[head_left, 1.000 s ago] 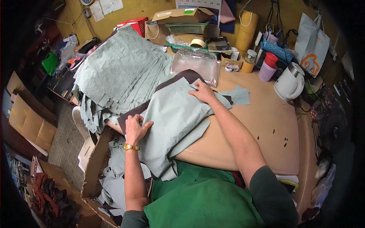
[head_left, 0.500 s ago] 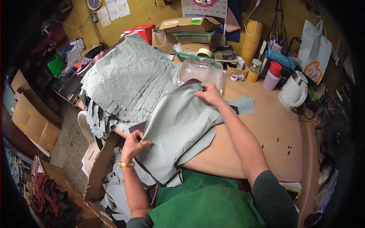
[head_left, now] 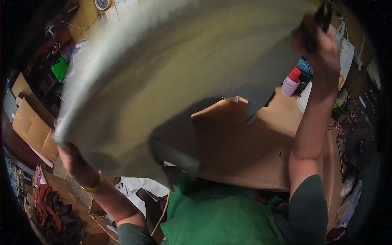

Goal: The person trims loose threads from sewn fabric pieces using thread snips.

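Note:
A large grey-green leather sheet point(head_left: 163, 81) is lifted high across the view, blurred by motion and curved like a sail. At its lower left edge my left hand point(head_left: 77, 165) is closed on the leather. My right hand point(head_left: 320, 47), raised at the upper right, grips the opposite corner, where a dark side of the sheet shows. The lower edge of the leather hangs in ragged flaps above the tan tabletop point(head_left: 249, 151). Most of the table's far side is hidden behind the sheet.
A pink cup with a red top point(head_left: 291, 83) and part of a white kettle point(head_left: 304, 98) stand at the right. Below my left arm, a cardboard box holds pale and dark scraps point(head_left: 143, 188). Dark red and brown scraps point(head_left: 51, 212) lie at lower left.
Both hands have risen and spread apart, my left going left and my right up and right. The leather sheet has come up off the table and hides the stack behind it.

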`<state>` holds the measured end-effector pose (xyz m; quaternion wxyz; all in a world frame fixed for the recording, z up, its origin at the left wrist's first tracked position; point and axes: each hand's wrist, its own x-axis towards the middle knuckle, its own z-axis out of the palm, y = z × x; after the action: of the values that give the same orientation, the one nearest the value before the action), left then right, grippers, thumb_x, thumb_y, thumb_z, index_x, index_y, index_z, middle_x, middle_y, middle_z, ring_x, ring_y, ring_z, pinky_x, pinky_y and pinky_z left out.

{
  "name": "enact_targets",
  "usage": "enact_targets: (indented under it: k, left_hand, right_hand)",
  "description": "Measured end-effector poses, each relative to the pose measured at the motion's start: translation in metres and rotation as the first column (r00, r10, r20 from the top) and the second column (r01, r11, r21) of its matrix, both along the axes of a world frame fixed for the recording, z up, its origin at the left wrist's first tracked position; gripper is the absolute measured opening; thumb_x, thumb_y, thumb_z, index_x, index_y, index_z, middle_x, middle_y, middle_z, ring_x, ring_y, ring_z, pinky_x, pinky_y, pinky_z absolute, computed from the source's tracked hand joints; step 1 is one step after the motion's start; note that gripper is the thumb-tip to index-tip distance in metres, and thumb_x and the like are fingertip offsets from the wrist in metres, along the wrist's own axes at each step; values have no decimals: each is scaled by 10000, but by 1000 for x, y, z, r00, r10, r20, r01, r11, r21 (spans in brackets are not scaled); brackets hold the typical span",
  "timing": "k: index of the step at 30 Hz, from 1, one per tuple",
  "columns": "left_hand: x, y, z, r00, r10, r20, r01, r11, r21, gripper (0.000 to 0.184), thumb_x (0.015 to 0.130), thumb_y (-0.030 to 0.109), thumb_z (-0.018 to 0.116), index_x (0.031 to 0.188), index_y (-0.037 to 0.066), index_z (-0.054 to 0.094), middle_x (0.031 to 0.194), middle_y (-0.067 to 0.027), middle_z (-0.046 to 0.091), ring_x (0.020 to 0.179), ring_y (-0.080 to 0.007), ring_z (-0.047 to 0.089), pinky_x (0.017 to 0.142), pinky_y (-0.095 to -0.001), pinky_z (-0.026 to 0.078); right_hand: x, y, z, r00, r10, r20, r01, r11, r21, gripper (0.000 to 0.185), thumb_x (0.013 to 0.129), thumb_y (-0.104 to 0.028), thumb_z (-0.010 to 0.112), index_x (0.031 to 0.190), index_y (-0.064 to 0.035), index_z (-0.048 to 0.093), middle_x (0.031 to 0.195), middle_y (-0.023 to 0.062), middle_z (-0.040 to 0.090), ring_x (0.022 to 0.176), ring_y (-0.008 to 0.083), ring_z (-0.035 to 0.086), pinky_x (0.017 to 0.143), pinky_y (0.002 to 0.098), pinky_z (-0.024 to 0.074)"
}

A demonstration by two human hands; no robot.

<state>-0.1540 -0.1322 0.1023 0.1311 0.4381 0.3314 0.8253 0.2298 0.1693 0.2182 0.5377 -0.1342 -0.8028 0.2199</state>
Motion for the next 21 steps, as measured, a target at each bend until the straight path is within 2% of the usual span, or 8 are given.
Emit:
enact_targets:
  k: [5,7,12,13,16,18,20,21]
  left_hand:
    - [-92,92,76,917,124,-378,-335,753,-567,363,925,197,678,1206,-25,624,1140,-102,671,1019,-147,624,859,-328,510]
    - [-145,123,79,963,13,-269,-112,927,-358,310,921,223,699,1158,26,675,1057,-51,697,962,-113,632,850,-288,502]
    - [-85,61,163,924,70,-375,-97,994,-54,327,940,159,652,1216,-15,637,1176,-107,670,1059,-163,661,967,-291,514]
    - [-97,39,161,813,152,-563,-186,983,-3,329,954,132,627,1231,-45,617,1204,-141,653,1033,-167,675,933,-286,533]
    - [-4,21,115,766,368,-527,-362,925,120,352,969,106,588,1269,-75,556,1194,-150,631,1100,-235,647,960,-347,531]
    - [39,19,64,923,-286,-257,289,957,-24,408,930,111,627,1285,-54,514,1287,-168,589,1121,-306,632,971,-421,523]
    - [116,38,28,823,-369,-433,305,929,-212,333,770,-3,673,1086,6,565,1272,-182,612,1141,-335,618,949,-429,518]
    - [127,50,1,453,-85,-888,-188,964,-188,320,641,-72,704,917,48,596,1233,-188,640,1159,-351,605,935,-424,514]
  right_hand:
    - [-111,72,19,984,-32,176,59,986,-153,197,960,-264,624,892,-79,636,685,-9,591,493,61,499,457,218,366]
    - [-147,84,20,990,7,140,25,974,-227,209,959,-281,628,899,-81,637,701,-6,602,507,64,511,465,219,373]
    - [-145,68,53,949,192,-250,-246,947,-208,242,955,-323,638,914,-85,639,741,2,628,544,71,540,486,223,389]
    - [-133,65,54,922,228,-313,-296,936,-190,248,954,-332,639,917,-86,640,748,3,633,552,72,546,490,224,393]
    - [-89,68,36,864,264,-428,-379,902,-209,270,952,-357,645,926,-89,641,772,8,648,574,77,563,503,226,402]
    - [-56,91,-5,885,195,-423,-360,863,-354,284,951,-374,649,932,-90,642,788,11,659,589,79,574,511,227,409]
    - [-8,149,-77,978,153,-141,-205,836,-509,319,937,-411,659,997,-98,640,876,6,659,643,89,580,532,240,429]
    - [11,180,-126,989,80,-127,-141,784,-604,286,938,-382,668,1011,-106,641,819,-5,632,650,96,571,518,248,421]
